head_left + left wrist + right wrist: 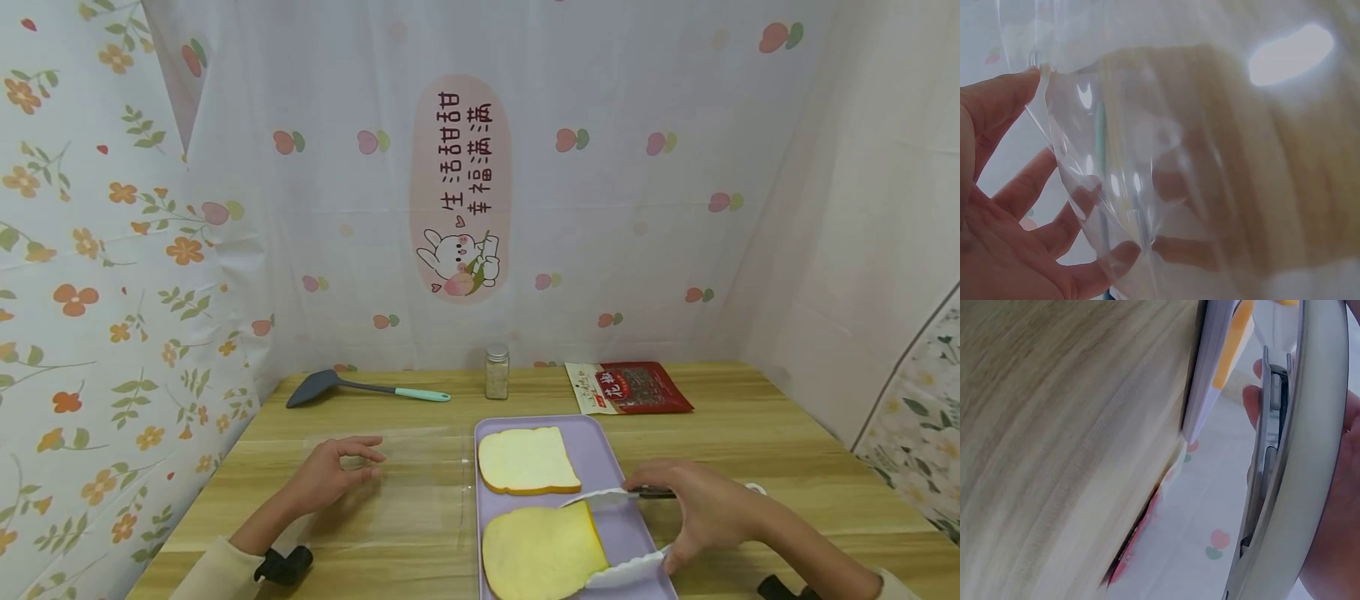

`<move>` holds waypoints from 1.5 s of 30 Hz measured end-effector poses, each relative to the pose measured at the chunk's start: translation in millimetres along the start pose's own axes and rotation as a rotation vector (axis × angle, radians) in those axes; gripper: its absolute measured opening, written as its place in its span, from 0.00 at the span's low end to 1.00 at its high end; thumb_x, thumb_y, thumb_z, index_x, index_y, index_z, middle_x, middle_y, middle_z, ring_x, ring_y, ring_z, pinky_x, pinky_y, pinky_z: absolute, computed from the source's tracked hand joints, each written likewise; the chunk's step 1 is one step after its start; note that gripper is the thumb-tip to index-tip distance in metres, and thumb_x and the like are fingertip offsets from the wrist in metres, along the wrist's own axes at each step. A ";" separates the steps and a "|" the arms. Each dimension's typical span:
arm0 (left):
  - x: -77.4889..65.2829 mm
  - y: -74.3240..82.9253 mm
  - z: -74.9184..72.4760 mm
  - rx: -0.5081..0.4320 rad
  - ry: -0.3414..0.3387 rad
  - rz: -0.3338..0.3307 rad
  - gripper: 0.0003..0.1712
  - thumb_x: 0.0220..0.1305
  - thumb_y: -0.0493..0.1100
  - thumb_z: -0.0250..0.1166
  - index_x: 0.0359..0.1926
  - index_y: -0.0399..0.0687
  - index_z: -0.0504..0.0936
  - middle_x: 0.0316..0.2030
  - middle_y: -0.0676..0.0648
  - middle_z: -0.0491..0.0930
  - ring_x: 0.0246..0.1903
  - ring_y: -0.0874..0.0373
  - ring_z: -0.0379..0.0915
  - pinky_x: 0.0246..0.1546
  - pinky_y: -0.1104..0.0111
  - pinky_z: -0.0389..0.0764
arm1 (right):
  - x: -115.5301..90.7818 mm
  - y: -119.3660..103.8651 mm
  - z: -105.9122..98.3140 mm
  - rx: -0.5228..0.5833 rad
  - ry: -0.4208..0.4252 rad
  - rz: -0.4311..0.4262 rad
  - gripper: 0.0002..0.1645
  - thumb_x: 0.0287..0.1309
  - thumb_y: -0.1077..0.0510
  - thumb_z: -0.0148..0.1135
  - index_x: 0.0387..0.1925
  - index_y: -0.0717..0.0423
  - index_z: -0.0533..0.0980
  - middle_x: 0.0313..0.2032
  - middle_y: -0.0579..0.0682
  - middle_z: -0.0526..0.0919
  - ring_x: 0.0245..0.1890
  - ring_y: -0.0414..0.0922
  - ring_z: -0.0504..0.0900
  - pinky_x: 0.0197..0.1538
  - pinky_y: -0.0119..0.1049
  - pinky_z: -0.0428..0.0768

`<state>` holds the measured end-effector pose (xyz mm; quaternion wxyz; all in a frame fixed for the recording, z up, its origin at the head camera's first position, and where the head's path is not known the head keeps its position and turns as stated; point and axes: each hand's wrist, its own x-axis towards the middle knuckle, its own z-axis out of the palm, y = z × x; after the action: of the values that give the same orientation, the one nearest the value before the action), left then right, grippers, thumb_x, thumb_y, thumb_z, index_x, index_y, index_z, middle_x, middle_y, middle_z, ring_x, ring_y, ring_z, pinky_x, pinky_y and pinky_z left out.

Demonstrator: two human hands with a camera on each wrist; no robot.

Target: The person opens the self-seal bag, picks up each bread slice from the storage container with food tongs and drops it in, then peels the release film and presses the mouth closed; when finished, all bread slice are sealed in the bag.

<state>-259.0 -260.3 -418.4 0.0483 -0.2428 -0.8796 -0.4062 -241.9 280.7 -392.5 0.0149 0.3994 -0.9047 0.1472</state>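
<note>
My left hand is left of the purple tray and pinches the edge of a clear plastic bag between thumb and index finger. Its other fingers are spread, and two show through the film. My right hand grips tongs with white scalloped tips, which stand apart at the right end of a yellow bread slice. Whether they touch it I cannot tell. In the right wrist view the tongs' pale arm lies across the palm. A paler bread slice with brown crust lies farther back on the tray.
Along the back of the wooden table lie a grey spatula with a mint handle and a red and white spice packet. A small glass jar stands between them. Printed cloth hangs behind and at both sides.
</note>
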 end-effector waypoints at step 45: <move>-1.0 -0.6 -0.8 -0.029 -0.001 -0.013 0.10 0.64 0.40 0.68 0.45 0.42 0.88 0.60 0.33 0.76 0.63 0.34 0.67 0.56 0.41 0.71 | 6.8 -10.2 -5.0 -0.070 -0.072 -0.104 0.62 0.33 0.23 0.75 0.65 0.54 0.71 0.54 0.40 0.71 0.52 0.39 0.72 0.47 0.43 0.78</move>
<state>-258.5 -261.7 -418.6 0.0418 -0.2378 -0.8752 -0.4191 -239.5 270.8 -384.1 0.0038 0.4503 -0.8873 0.1001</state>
